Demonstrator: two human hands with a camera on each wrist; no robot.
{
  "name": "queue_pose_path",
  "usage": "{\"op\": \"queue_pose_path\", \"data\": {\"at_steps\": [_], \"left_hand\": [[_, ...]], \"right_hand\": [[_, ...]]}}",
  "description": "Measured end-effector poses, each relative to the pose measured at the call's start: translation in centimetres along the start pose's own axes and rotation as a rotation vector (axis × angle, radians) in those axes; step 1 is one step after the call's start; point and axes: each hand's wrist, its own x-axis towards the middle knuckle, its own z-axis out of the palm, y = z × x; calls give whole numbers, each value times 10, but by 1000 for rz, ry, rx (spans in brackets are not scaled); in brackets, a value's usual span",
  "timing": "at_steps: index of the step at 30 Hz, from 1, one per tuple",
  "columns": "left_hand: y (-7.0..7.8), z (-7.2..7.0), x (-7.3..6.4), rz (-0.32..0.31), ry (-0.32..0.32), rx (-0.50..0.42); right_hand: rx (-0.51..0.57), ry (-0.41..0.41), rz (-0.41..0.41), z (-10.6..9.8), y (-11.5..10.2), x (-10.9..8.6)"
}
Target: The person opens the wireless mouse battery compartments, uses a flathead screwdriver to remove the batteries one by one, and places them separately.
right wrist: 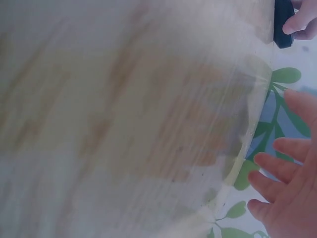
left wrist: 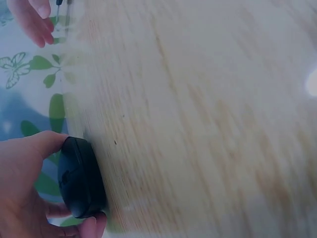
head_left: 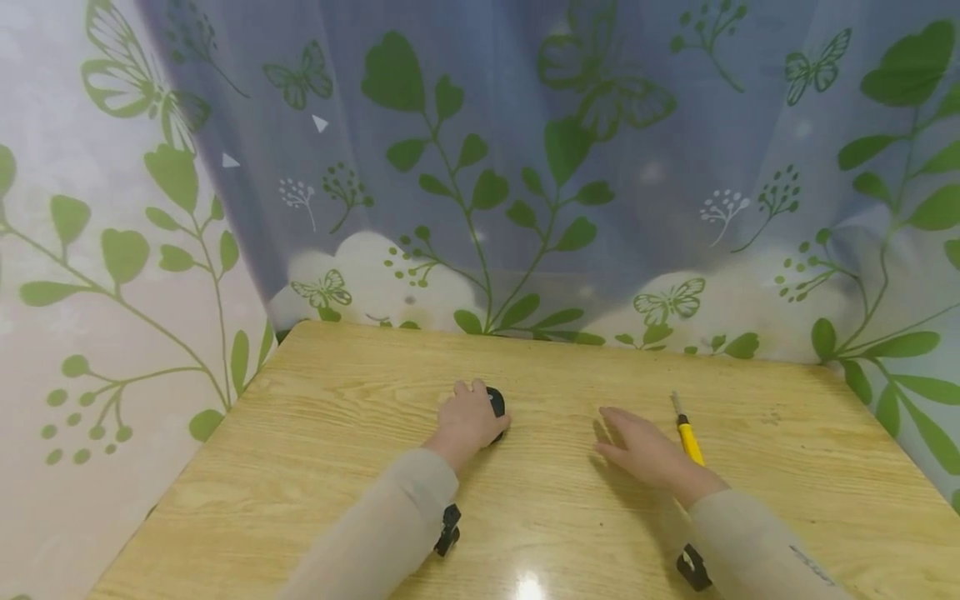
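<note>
My left hand grips a black computer mouse on the wooden table, toward its far side. In the left wrist view the thumb and fingers hold the mouse at its two ends. To the right, my right hand hovers low over the tabletop with nothing in it. Its fingers are spread and relaxed in the right wrist view. Just right of that hand lies a screwdriver with a yellow handle, its metal shaft pointing away from me; the wrist hides part of the handle's near end.
The light wooden table ends at a blue and white curtain printed with green leaves and butterflies. Another patterned drape hangs along the left edge. Black wrist mounts sit under both sleeves.
</note>
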Motion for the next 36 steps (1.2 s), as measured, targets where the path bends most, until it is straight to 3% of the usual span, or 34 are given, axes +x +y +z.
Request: {"op": "queue_pose_path", "data": {"at_steps": [11, 17, 22, 30, 33, 36], "left_hand": [[-1, 1, 3, -25, -36, -217], [-2, -3, -1, 3, -117, -587], [-1, -5, -3, -5, -227, -848], [6, -6, -10, -15, -553, -1387], [10, -9, -15, 19, -625, -1504], [12, -9, -19, 79, -665, -1559]], "right_hand": [[78, -34, 25, 0, -5, 6], [120, -47, 32, 1, -13, 10], [154, -53, 59, 3, -18, 17], [306, -59, 76, 7, -28, 28], [412, -76, 91, 9, -33, 32], [497, -93, 75, 11, -36, 34]]}}
